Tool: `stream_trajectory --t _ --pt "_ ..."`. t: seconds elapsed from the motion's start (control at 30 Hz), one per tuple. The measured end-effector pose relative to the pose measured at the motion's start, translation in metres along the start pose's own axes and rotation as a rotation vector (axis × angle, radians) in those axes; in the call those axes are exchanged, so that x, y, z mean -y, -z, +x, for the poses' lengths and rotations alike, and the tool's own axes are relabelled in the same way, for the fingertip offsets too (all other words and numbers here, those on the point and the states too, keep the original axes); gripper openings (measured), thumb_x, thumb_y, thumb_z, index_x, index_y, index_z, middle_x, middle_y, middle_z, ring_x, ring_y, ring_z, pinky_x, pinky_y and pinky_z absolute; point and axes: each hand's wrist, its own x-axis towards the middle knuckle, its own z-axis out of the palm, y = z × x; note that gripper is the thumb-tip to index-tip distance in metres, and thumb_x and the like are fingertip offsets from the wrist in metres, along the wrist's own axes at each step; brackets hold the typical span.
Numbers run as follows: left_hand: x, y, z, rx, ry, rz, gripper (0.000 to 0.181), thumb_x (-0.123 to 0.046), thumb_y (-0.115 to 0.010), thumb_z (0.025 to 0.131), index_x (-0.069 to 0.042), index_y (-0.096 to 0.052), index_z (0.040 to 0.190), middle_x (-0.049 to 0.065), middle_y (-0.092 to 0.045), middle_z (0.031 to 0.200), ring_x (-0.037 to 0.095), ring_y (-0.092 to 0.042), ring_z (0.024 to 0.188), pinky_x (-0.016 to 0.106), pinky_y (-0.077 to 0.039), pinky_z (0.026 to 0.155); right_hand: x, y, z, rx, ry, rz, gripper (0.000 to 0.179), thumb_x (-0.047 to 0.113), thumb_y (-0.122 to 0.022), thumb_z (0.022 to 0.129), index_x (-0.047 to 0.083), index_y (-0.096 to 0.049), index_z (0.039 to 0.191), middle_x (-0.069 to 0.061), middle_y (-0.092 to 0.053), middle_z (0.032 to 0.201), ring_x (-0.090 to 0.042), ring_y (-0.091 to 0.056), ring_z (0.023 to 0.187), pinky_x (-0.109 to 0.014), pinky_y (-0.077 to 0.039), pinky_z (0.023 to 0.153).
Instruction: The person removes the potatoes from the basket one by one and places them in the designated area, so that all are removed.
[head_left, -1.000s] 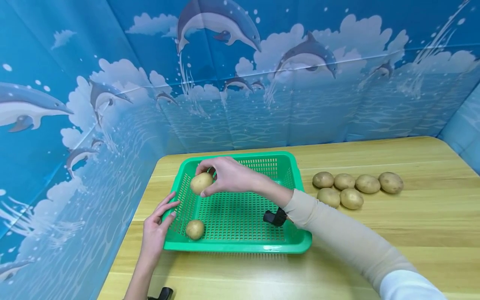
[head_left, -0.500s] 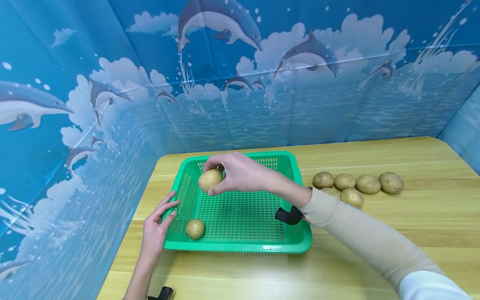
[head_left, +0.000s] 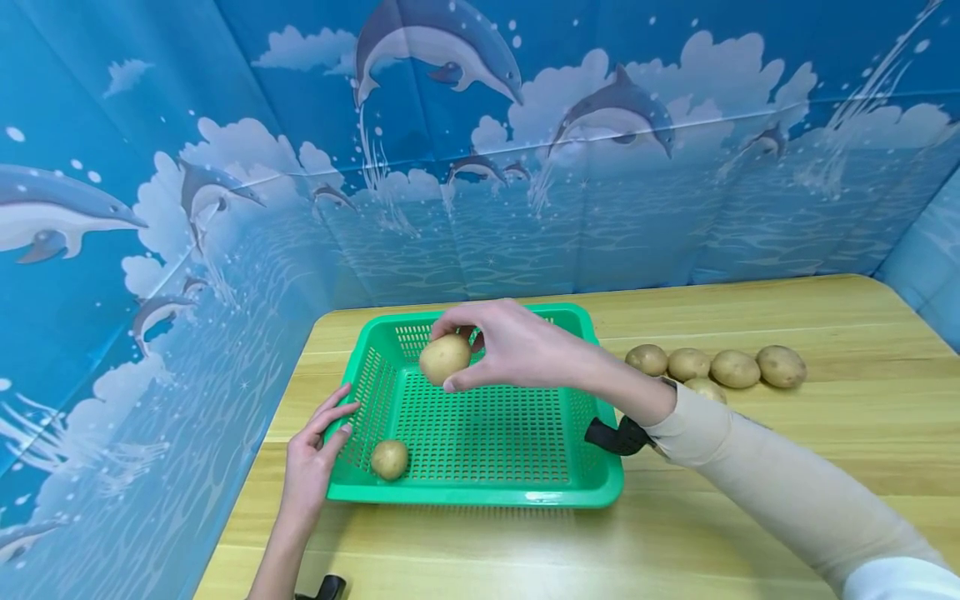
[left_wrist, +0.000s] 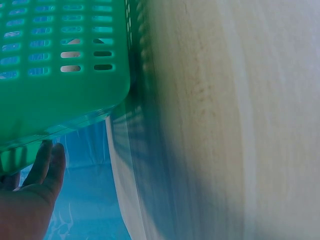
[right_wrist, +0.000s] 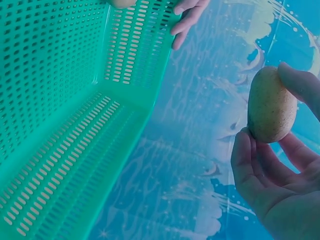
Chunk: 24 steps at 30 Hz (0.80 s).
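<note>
My right hand (head_left: 517, 346) pinches a pale potato (head_left: 446, 359) between thumb and fingertips, above the back left part of a green plastic basket (head_left: 480, 497). In the right wrist view this right hand (right_wrist: 285, 190) holds the potato (right_wrist: 271, 105) by its two ends, outside the basket's outline. Fairly straight fingers of my left hand (head_left: 311, 454) rest at the basket's left rim. Seen from the left wrist, the left hand (left_wrist: 35, 195) has its fingertips against the basket's edge (left_wrist: 75, 100). Another potato (head_left: 390, 459) lies inside, in the front left corner.
Several potatoes (head_left: 735, 368) lie grouped on the wooden table (head_left: 847, 433) right of the basket, some partly hidden behind the right forearm. A blue dolphin-print cloth (head_left: 480, 233) stands behind and along the left side. A black wrist camera (head_left: 618, 436) sits under the right wrist.
My right hand has drawn back rightward over the basket, still holding the potato, which looks a little larger now. The left hand and the potato in the corner have stayed put.
</note>
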Motion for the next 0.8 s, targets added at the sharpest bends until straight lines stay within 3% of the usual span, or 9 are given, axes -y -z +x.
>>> stream_trajectory --t 0.43,0.67,0.8 --pt "0.001 -0.001 0.001 -0.003 0.000 -0.007 0.028 0.000 -0.054 0.099 -0.001 -0.065 0.124 -0.001 -0.045 0.149 0.015 -0.029 0.143 0.013 -0.031 0.106 -0.016 0.011 -0.034 -0.085 -0.079 0.034 0.048 0.029 -0.086 0.076 0.025 -0.064 0.118 0.011 -0.062 0.107 -0.011 -0.060 0.092 -0.031 -0.054 0.070" --pt "0.000 0.000 0.000 -0.010 0.011 -0.012 0.027 0.000 -0.054 0.099 0.000 -0.064 0.124 -0.001 -0.045 0.149 0.015 -0.029 0.143 0.013 -0.033 0.104 -0.025 0.014 -0.048 -0.120 -0.089 0.038 0.049 0.029 -0.087 0.075 0.024 -0.064 0.118 0.012 -0.062 0.114 -0.013 -0.058 0.095 -0.034 -0.051 0.080" --pt "-0.001 0.000 -0.001 -0.008 0.020 -0.010 0.027 -0.001 -0.054 0.099 -0.001 -0.064 0.125 -0.002 -0.045 0.150 0.015 -0.029 0.143 0.014 -0.032 0.105 -0.029 0.017 -0.056 -0.141 -0.114 0.037 0.049 0.029 -0.088 0.074 0.025 -0.064 0.118 0.011 -0.061 0.116 -0.013 -0.059 0.096 -0.035 -0.052 0.077"
